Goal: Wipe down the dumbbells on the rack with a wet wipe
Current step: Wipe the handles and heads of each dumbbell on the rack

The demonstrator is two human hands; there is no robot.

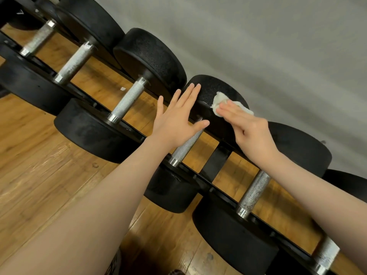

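Several black dumbbells with knurled steel handles lie in a row on a black rack (137, 135) that runs from upper left to lower right. My right hand (248, 128) presses a crumpled white wet wipe (219, 102) with flat fingers against the far head (214, 90) of the middle dumbbell. My left hand (178, 116) hovers with straight, spread fingers over that dumbbell's handle (186, 147), its fingertips at the edge of the same head. Whether the left hand touches it I cannot tell.
A grey wall (278, 46) stands right behind the rack. Wooden floor (39, 155) shows under and in front of it. Neighbouring dumbbells sit close on both sides, one handle (127, 104) to the left and one (254, 193) to the right.
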